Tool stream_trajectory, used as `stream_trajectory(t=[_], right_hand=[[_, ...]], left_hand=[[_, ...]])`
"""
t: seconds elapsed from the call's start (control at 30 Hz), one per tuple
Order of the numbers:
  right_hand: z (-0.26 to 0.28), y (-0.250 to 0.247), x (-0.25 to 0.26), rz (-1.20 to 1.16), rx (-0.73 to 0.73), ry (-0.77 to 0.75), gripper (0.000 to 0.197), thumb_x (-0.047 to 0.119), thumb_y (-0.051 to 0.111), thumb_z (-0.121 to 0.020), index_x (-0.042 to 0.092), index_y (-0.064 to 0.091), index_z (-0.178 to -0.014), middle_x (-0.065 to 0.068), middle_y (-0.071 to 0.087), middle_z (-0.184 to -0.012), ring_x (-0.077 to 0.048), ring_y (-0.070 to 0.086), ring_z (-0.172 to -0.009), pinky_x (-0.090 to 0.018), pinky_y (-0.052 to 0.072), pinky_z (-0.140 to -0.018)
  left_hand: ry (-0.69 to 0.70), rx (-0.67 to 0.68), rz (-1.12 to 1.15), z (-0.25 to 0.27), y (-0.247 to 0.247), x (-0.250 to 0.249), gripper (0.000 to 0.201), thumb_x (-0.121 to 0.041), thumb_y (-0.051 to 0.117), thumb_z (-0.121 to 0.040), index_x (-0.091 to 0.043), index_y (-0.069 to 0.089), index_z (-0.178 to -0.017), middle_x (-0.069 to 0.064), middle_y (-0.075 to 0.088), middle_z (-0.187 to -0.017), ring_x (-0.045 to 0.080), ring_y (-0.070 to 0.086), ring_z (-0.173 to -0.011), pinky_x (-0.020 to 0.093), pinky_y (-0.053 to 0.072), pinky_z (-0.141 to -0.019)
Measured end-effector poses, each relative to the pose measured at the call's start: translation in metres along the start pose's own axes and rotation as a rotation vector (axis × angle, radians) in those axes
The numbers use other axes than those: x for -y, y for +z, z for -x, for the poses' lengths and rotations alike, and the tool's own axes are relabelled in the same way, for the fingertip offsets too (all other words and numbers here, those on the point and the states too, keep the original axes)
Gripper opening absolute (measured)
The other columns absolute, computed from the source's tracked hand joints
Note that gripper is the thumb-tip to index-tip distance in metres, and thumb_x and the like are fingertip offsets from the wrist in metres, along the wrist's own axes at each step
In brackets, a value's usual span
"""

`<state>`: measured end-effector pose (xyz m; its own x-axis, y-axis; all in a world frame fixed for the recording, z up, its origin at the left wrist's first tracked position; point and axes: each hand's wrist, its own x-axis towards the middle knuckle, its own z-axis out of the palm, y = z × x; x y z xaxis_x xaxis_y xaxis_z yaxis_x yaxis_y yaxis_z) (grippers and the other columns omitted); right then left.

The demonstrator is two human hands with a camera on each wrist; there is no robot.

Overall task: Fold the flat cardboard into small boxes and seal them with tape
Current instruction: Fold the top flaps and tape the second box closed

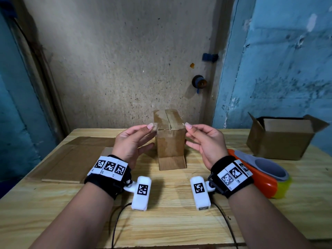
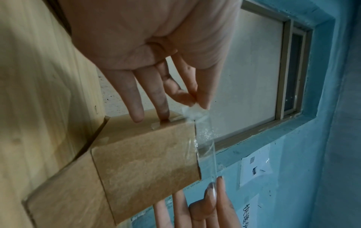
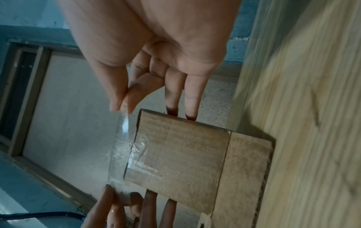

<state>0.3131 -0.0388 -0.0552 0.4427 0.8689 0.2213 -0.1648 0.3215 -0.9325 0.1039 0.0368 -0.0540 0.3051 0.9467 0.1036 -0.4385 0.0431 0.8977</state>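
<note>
Box [image 1: 170, 139] stands upright on the table [image 1: 161, 221], between your hands, top flaps closed, with clear tape already across the top seam and a bottom flap lying out flat toward you. Strip [image 2: 207, 148] of clear tape is stretched just above the box top; your left hand [image 1: 133, 141] pinches one end between thumb and forefinger, your right hand [image 1: 204, 141] pinches the other, and the spare fingers of each reach toward the box sides. Whether the strip touches the cardboard yet cannot be confirmed.

Recommendation: keep the strip taut and level, centre it over the top, and lower it squarely so it lands without wrinkles. Press the middle first, then smooth each end down the sides. Slack risks the tape folding onto itself.

Flat cardboard [image 1: 75, 159] lies to the left. Dispenser [image 1: 255, 175] and an open carton [image 1: 282, 139] sit to the right.
</note>
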Motion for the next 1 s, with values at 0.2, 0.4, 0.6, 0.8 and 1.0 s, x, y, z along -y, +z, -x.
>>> stream_trajectory(t=[0.2, 0.4, 0.6, 0.8, 1.0], right_hand=[[0.0013, -0.0003, 0.0026, -0.004, 0.023, 0.039, 0.031, 0.028, 0.085, -0.07, 0.012, 0.076, -0.095, -0.006, 0.08, -0.092, -0.012, 0.076, -0.084, -0.044, 0.063, -0.086], [0.0021, 0.0007, 0.0029, 0.008, 0.023, 0.062, 0.04, 0.03, 0.087, -0.067, 0.01, 0.076, -0.1, -0.008, 0.081, -0.097, -0.013, 0.076, -0.087, -0.045, 0.063, -0.088], [0.0016, 0.0007, 0.0024, 0.01, 0.022, 0.072, 0.035, 0.031, 0.086, -0.071, 0.012, 0.076, -0.1, -0.003, 0.08, -0.094, -0.01, 0.076, -0.086, -0.044, 0.062, -0.087], [0.0022, 0.0014, 0.0027, 0.009, 0.009, 0.08, 0.037, 0.031, 0.086, -0.072, 0.012, 0.077, -0.102, -0.004, 0.081, -0.097, -0.009, 0.076, -0.086, -0.043, 0.062, -0.087], [0.001, 0.0009, 0.002, 0.003, 0.002, 0.097, 0.022, 0.024, 0.085, -0.083, 0.012, 0.078, -0.1, -0.005, 0.08, -0.094, -0.008, 0.076, -0.084, -0.041, 0.062, -0.085]], left_hand=[[-0.007, 0.0, 0.006, -0.0007, -0.0004, 0.0013, 0.013, -0.024, 0.082, -0.075, -0.02, 0.073, -0.084, 0.007, 0.078, -0.105, 0.025, 0.073, -0.104, 0.042, 0.054, -0.091], [-0.057, -0.001, 0.049, -0.0021, -0.0007, 0.0001, 0.02, -0.024, 0.08, -0.074, -0.017, 0.074, -0.092, -0.002, 0.077, -0.091, 0.018, 0.074, -0.093, 0.04, 0.055, -0.091], [-0.053, -0.006, 0.039, -0.0035, -0.0003, 0.002, 0.013, -0.023, 0.079, -0.078, -0.02, 0.071, -0.087, -0.003, 0.076, -0.09, 0.016, 0.074, -0.092, 0.039, 0.055, -0.09], [-0.079, -0.021, 0.014, -0.006, -0.002, 0.0052, 0.013, -0.021, 0.079, -0.084, -0.017, 0.073, -0.095, 0.001, 0.075, -0.088, 0.013, 0.071, -0.08, 0.045, 0.052, -0.098], [-0.072, -0.025, 0.01, -0.0054, -0.002, 0.0059, 0.028, -0.027, 0.084, -0.069, -0.017, 0.074, -0.092, 0.0, 0.076, -0.09, 0.015, 0.07, -0.084, 0.043, 0.054, -0.096]])
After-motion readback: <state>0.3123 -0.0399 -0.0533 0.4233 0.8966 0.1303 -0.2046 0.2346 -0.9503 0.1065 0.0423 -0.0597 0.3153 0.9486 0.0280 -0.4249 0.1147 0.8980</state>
